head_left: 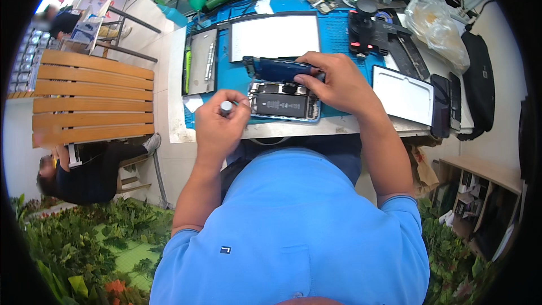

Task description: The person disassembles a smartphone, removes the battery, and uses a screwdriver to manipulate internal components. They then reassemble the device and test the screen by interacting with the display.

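Observation:
An opened phone body (285,105) lies in front of me on the work mat, its black battery and inner parts bare. My right hand (337,83) pinches the detached screen panel (276,70) by its right end and holds it tilted above the far edge of the body. Just left of the phone, my left hand (221,123) is closed around a small screwdriver (226,107) with a round grey end cap. The screwdriver's tip cannot be made out. Fingers of my left hand are close to the body's left edge.
The blue mat (333,28) carries a white board with a dark frame (275,38). A metal tray (202,62) with a green pen-like tool stands left. At right are a black clamp-like device (366,31), a white tray (402,97), dark phones (440,104) and a plastic bag (437,22).

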The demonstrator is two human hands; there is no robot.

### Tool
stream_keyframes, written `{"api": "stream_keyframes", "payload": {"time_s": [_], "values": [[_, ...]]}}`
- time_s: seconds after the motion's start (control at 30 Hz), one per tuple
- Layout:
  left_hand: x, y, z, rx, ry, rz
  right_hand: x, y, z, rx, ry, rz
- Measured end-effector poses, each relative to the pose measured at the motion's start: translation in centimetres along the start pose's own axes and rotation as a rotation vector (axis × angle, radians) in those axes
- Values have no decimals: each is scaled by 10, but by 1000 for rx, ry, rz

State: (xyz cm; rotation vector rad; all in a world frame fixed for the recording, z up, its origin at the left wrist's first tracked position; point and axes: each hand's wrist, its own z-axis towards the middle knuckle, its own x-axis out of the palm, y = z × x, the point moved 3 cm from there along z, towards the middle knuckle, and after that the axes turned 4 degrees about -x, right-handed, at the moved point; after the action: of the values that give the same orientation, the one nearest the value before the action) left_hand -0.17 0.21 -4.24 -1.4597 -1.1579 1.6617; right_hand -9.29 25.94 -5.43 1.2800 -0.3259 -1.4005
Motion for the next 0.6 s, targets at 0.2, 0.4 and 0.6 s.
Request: {"api": "stream_keyframes", "payload": {"time_s": [0.2,0.4,0.6], "values": [[-45,45,12,-174,-52,286,-3,9,2,116,70,-14],[-56,48,11,-248,21,353,-1,9,2,123,65,-19],[-80,56,15,-270,85,383,2,0,0,4,1,-28]]}}
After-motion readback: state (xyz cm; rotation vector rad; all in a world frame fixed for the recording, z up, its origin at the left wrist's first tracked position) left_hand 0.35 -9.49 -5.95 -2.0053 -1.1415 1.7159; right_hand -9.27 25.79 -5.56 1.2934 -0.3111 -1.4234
